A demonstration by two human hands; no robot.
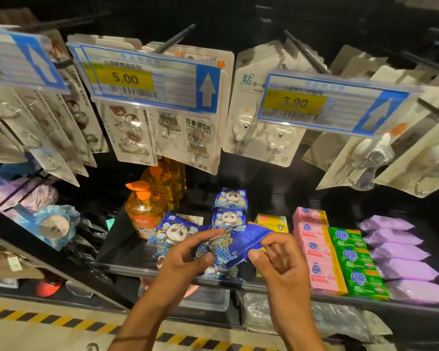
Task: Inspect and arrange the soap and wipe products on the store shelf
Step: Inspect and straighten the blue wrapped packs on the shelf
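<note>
1. Turning the held blue wipe pack [235, 245] over slowly is, I judge, the way to do this inspection well. The left hand [188, 259] should anchor one end while the right hand [280, 259] tilts the other, so that both faces and the seams come into view.
2. A light grip suits it. The pack looks soft and is already bowed in the middle, and a harder squeeze could crease it.
3. On the far left of the shelf [127, 271], the orange soap bottles [145, 211] stand upright, apart from both hands.
4. Just right of them a leaning panda pack [174, 230] stands behind the left hand's fingers. A row of panda packs [230, 198] runs back from there.
5. The left hand pinches the pack's left end, with the thumb on the near face and the fingers behind.
6. The pack spans the gap between the hands, raised over the shelf's front edge.
7. The right hand pinches the right end between thumb and forefinger, and its other fingers are loosely curled.
8. Further right lie a yellow soap box [273, 221], pink soap boxes [314, 249], green soap boxes [354, 262] and purple wipe packs [401, 257], all untouched.
</note>
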